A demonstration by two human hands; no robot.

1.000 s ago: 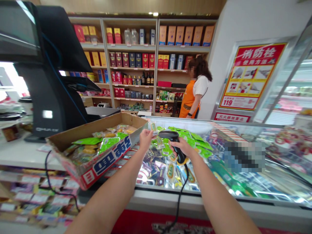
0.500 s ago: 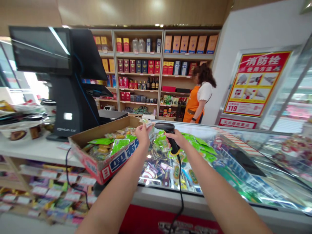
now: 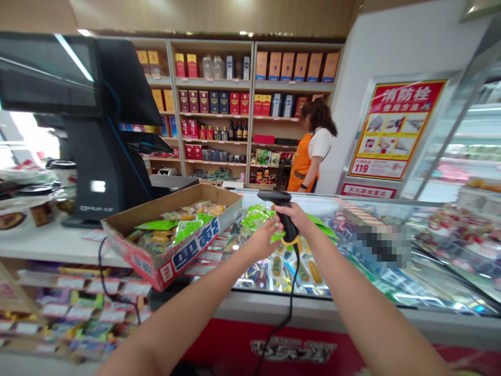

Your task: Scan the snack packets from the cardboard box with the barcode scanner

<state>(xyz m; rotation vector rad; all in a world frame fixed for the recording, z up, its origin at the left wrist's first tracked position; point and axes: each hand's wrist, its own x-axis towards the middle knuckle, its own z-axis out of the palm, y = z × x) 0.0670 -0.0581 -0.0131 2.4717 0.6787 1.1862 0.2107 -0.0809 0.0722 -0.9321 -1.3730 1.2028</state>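
Right hand (image 3: 293,219) closed firmly around the grip of a black plastic handheld barcode scanner (image 3: 285,214), its head pointing toward 9 o'clock. Left hand (image 3: 263,243) just beside it, fingers (image 3: 275,225) curled upward and close together; whether pinching anything, impossible to tell. Just above those fingers, a small green-wrapped snack packet (image 3: 256,216), over a glass-topped display freezer (image 3: 313,308). Thin black scanner cable (image 3: 291,297) dropping toward 6 o'clock. At 9 o'clock, a shallow printed cardboard box (image 3: 188,256) of green vacuum-sealed snack packets (image 3: 187,231) on a white counter (image 3: 50,245). At 10 o'clock, a black checkout terminal (image 3: 105,156). At 12 o'clock, wooden shelves of boxed liquor (image 3: 211,104) and a person in an orange apron (image 3: 303,162).
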